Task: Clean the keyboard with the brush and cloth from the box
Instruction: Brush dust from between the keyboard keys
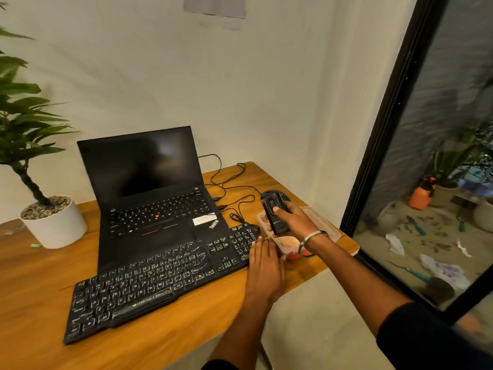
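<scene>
Right hand (289, 218) grips black boxy device (274, 214); left hand (264, 263) flat beside keyboard (160, 279).

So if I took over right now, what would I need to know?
Right hand grips a black device, lifted above the clear plastic box at the desk's right end. I can't tell whether it is the brush.
Left hand lies flat, fingers straight, at the right end of the black keyboard, next to the box.
The keyboard sits on the desk in front of the open laptop.
No cloth is clearly visible; something red and white lies in the box.
Done: one item is out of the box.
Left: brush the keys, then wipe with the cloth.
</scene>
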